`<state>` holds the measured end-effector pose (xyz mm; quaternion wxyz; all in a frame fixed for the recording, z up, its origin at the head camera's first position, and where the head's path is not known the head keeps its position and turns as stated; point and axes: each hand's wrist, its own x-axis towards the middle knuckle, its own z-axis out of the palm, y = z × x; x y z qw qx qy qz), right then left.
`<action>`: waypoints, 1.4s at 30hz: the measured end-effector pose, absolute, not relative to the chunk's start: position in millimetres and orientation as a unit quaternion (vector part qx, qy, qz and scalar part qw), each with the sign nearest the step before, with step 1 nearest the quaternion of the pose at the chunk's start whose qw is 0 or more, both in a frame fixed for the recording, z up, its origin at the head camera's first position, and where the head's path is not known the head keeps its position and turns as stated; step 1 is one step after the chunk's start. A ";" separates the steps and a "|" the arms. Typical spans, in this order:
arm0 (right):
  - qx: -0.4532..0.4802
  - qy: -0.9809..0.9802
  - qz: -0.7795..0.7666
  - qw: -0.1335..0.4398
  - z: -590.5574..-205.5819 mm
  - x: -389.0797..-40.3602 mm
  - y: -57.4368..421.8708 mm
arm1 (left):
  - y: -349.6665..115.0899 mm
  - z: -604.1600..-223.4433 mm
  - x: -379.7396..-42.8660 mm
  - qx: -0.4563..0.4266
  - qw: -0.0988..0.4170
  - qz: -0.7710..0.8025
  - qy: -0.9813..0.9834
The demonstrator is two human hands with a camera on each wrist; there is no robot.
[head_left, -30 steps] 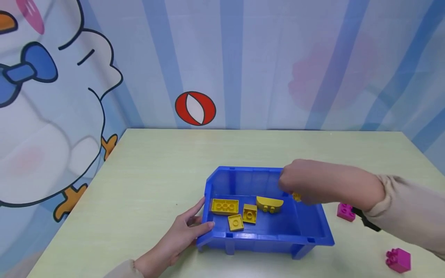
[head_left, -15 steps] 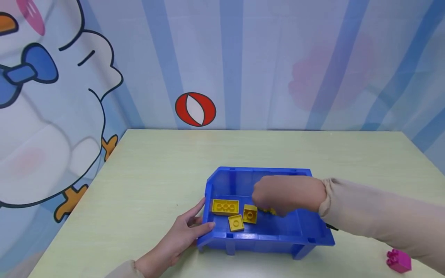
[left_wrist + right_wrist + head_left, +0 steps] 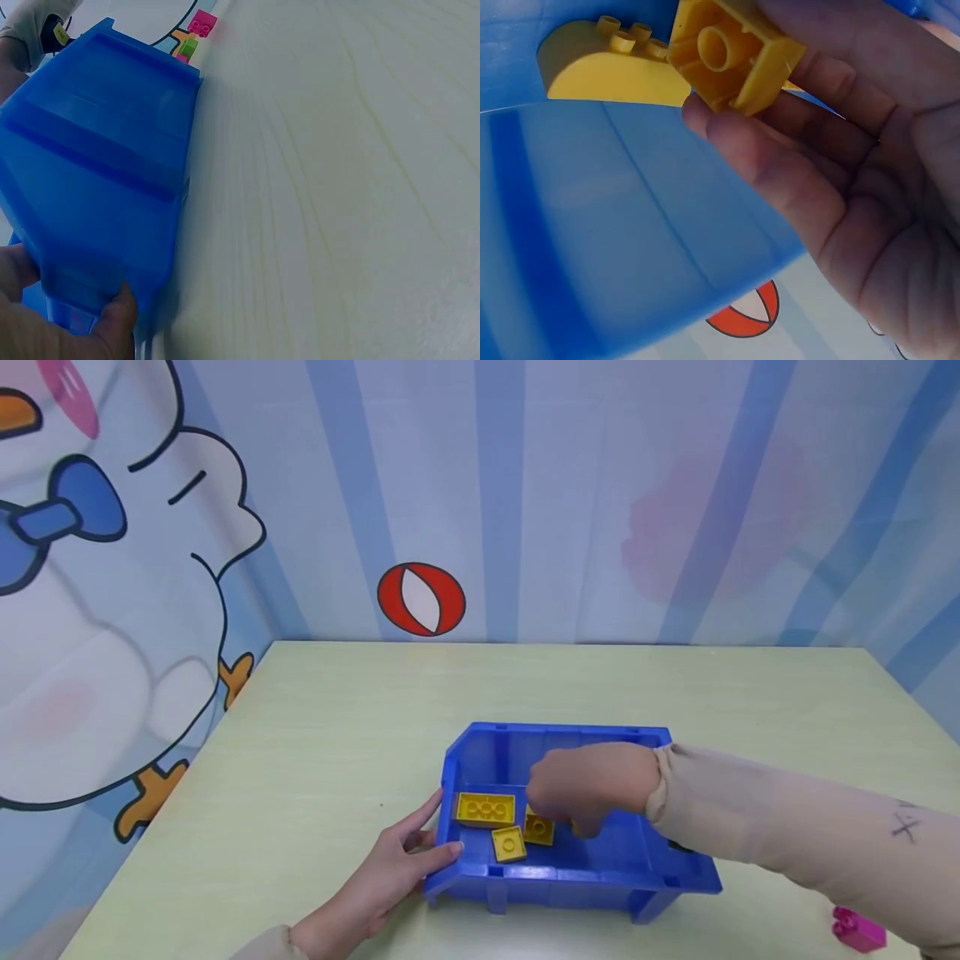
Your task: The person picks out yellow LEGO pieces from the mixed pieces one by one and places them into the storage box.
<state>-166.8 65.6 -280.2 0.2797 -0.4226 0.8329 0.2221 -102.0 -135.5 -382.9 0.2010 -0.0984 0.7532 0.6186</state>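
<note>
A blue plastic bin (image 3: 562, 881) stands on the table, and my left hand (image 3: 393, 860) grips its left end, thumb over the rim and fingers outside. The left wrist view shows that thumb (image 3: 116, 319) against the blue wall. My right hand (image 3: 581, 781) reaches down into the bin. In the right wrist view it pinches a square yellow toy brick (image 3: 739, 56) whose hollow underside faces the camera. Beside that lies a rounded yellow brick (image 3: 607, 67), mostly hidden by the hand in the head view. A long yellow brick (image 3: 485, 809) and a small square one (image 3: 509, 843) lie nearby.
A pink brick (image 3: 857, 930) lies on the table at the right, under the right sleeve (image 3: 795, 818). Another pink brick (image 3: 202, 22) and a green one (image 3: 188, 48) show beyond the bin in the left wrist view. A printed cloth (image 3: 555, 502) hangs behind the table.
My right hand, with a bit of yellow showing in it, has moved left and down from the bin's right side to above the yellow bricks. The left hand and bin have stayed put.
</note>
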 end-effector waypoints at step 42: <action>-0.424 0.795 0.260 0.346 -308.1 -166.9 50.4 | -135.9 -383.4 -101.3 -0.096 0.204 0.621 0.751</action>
